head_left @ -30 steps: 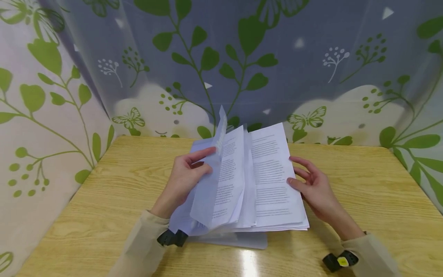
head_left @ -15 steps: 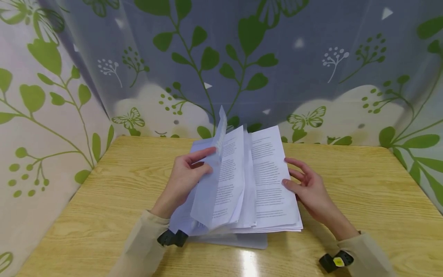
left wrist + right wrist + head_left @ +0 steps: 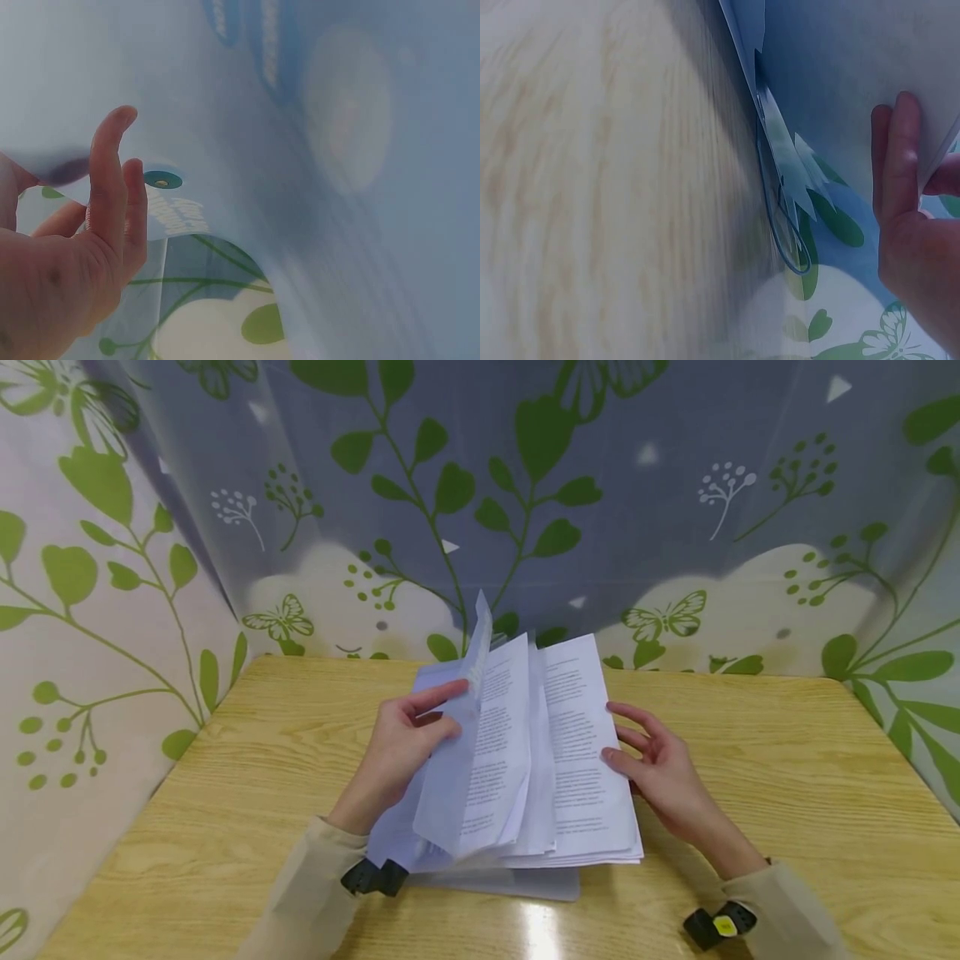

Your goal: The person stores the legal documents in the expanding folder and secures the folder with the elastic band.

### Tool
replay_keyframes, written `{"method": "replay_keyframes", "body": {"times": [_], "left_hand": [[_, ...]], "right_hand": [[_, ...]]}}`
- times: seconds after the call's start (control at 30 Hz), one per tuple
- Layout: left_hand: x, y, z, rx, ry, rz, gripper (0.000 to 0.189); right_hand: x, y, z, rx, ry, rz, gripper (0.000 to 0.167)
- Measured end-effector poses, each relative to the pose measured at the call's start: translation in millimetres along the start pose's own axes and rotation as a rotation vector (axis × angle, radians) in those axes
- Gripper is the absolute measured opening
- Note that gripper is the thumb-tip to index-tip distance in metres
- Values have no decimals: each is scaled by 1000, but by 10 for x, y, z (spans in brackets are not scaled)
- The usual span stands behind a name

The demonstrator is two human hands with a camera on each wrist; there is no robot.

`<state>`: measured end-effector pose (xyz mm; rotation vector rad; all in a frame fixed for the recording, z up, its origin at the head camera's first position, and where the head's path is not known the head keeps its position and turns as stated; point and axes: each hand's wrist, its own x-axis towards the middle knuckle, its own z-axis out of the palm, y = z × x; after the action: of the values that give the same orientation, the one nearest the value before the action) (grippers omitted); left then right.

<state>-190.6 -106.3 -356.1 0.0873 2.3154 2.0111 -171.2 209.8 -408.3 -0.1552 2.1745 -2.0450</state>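
Note:
A translucent pale-blue document folder [image 3: 447, 781] stands spread at mid-table, with printed sheets [image 3: 501, 718] between its sides. My left hand [image 3: 393, 756] pinches the folder's raised left side between thumb and fingers. In the left wrist view, a round teal button [image 3: 163, 180] shows on the plastic beside the fingers. At the right, my right hand [image 3: 667, 772] grips the outer edge of a stack of printed papers [image 3: 577, 743], thumb in front and fingers behind. The stack's left part is hidden behind other sheets. A thin blue cord [image 3: 767, 199] hangs in a loop below the folder.
The folder's lower part [image 3: 525, 883] lies on the wooden table [image 3: 810, 760] under the papers. Behind the table hangs a patterned curtain [image 3: 675, 527] with leaves and butterflies, and another stretch of it runs along the left side.
My right hand has moved left with the stack of papers, so less of the stack shows beyond the folder's other sheets. The left hand and the folder have stayed in place.

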Motion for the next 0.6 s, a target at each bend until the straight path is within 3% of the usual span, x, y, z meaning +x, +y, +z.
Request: {"method": "replay_keyframes", "body": {"times": [0.6], "left_hand": [[-1, -2, -2, 2, -2, 8, 50]], "right_hand": [[61, 16, 113, 3, -5, 23, 65]]}}
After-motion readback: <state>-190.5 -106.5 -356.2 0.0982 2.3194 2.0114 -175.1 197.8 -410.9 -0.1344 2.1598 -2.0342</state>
